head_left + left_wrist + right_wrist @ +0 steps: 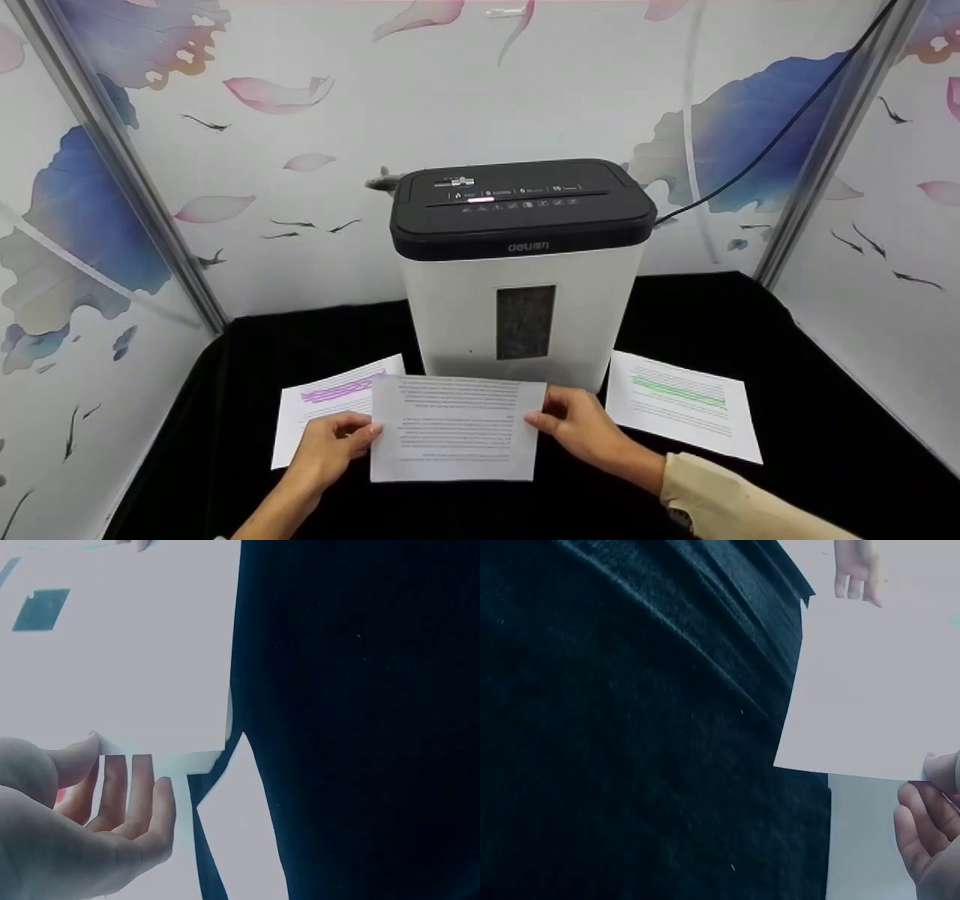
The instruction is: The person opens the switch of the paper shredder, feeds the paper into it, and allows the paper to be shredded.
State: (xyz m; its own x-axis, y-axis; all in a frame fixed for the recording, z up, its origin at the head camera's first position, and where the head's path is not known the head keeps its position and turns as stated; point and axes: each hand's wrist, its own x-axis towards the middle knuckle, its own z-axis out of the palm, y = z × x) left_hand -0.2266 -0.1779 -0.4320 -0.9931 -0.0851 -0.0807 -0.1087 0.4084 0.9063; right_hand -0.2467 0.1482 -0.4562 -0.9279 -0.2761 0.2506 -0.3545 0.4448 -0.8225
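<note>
A printed sheet of paper (454, 431) is held up in front of the paper shredder (457, 315), its text facing the head camera. My left hand (330, 450) pinches its left edge between thumb and fingers. At the opposite edge, my right hand (589, 427) pinches it the same way. In the left wrist view, the left thumb (75, 757) lies on the paper while the other fingers go behind it. The right wrist view shows the right hand (934, 832) at the sheet's edge. The shredder has a black top with a long slot and a white body with a dark window.
A sheet with purple highlighting (322, 401) lies at the left on the black cloth (795, 420), partly behind the left hand. Another sheet with green highlighting (679, 401) lies at the right. A black cable (772, 146) runs from the shredder up the patterned wall panels.
</note>
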